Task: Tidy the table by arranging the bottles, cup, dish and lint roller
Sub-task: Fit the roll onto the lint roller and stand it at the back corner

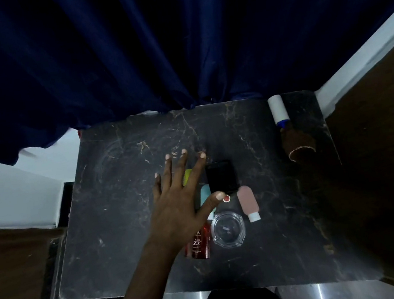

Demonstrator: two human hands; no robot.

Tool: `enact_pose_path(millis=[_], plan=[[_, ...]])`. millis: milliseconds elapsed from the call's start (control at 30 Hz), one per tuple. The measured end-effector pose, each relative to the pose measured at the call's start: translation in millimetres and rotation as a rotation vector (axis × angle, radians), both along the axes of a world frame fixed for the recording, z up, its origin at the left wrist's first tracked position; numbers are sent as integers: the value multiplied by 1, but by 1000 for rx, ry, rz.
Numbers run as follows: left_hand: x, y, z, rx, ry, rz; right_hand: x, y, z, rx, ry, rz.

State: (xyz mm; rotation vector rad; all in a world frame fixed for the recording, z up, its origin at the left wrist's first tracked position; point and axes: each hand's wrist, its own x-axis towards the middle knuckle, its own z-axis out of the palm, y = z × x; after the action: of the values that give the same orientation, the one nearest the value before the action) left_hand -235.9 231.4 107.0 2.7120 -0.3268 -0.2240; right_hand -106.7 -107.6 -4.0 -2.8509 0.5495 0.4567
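- Left hand (176,210) spread open, holding nothing, over the bottle cluster mid-table (123,210).
- Right hand (297,144) closed around lint roller (278,110) handle, far right corner.
- Glass dish (228,229) just beside left thumb.

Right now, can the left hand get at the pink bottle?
Probably yes. The left hand hovers spread and empty beside the pink bottle, which lies flat with nothing on it; only the black cup and glass dish crowd it.
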Motion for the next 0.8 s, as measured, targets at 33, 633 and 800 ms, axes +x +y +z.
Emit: enact_pose_path(millis=[33, 633, 800], plan=[[1, 4, -2, -9, -5, 3, 0, 5, -1, 1, -6, 7], [22, 42, -18, -47, -60, -60, 12, 88, -4, 342, 17, -69], [52, 19, -28, -137, -61, -92, 12, 62, 11, 471, -105, -194]])
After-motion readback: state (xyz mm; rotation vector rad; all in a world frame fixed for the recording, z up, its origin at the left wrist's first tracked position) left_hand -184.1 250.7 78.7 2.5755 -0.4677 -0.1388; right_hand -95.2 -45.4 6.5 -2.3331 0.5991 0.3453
